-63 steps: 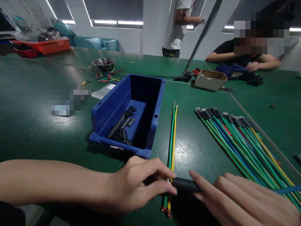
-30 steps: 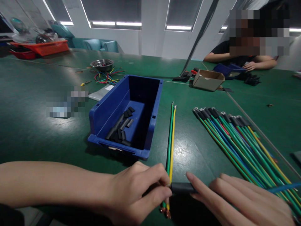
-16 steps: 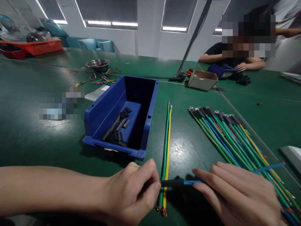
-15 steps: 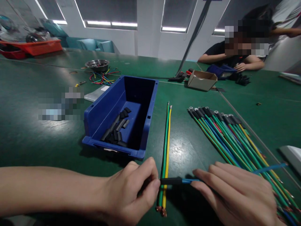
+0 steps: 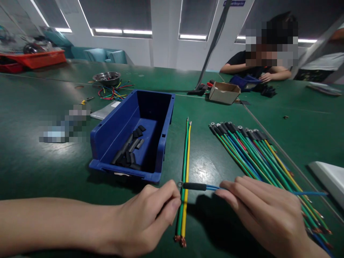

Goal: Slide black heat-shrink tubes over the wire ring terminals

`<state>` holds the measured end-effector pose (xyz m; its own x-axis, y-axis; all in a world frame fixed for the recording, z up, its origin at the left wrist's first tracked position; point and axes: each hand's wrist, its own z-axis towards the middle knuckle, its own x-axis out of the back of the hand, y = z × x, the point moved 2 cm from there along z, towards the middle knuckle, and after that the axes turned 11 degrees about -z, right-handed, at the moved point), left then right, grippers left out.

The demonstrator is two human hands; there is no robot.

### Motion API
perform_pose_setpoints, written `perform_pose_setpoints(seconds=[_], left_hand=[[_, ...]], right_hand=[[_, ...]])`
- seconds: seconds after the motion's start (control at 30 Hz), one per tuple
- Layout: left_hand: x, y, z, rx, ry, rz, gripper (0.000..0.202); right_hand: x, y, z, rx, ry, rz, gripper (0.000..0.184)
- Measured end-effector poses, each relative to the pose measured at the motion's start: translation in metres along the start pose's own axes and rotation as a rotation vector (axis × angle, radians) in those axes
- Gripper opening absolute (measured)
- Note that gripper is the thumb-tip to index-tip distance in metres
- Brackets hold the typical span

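My right hand [image 5: 263,211] is closed around a blue wire [image 5: 212,187], whose far end sticks out past the hand on the right. A black sleeve [image 5: 195,186] covers the wire's left end, and a metal ring terminal [image 5: 180,184] shows beyond it. My left hand [image 5: 150,218] has thumb and index finger pinched together right beside the ring terminal; whatever lies between the fingertips is hidden. Below the held wire, a green wire [image 5: 185,154] and a yellow wire [image 5: 188,154] lie side by side on the table, with bare copper at their near ends.
A blue bin [image 5: 161,154] with several black sleeve pieces [image 5: 130,147] stands left. Many sleeved wires [image 5: 249,154] lie fanned at right. Farther back are a metal bowl [image 5: 106,79], loose wires [image 5: 114,91], a cardboard box [image 5: 224,94] and a person [image 5: 233,66] at the table.
The held wire has risen slightly, and the ring terminal now shows at the sleeve's left end. My left fingertips sit beside it instead of at the sleeve's end. The view has shifted slightly.
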<state>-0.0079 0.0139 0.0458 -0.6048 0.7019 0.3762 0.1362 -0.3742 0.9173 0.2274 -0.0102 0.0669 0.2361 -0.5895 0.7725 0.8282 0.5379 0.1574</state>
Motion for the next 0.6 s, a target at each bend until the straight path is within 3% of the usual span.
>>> perform_pose_setpoints(seconds=[0.4, 0.6], left_hand=[[-0.0027, -0.0062, 0.0001, 0.147, -0.008, -0.221, 0.054], [-0.0015, -0.001, 0.0014, 0.16, 0.022, -0.207, 0.055]], right_hand=[[0.0025, -0.0017, -0.0005, 0.0, 0.035, -0.045, 0.012], [0.0044, 0.0, 0.0023, 0.07, 0.03, -0.047, 0.018]])
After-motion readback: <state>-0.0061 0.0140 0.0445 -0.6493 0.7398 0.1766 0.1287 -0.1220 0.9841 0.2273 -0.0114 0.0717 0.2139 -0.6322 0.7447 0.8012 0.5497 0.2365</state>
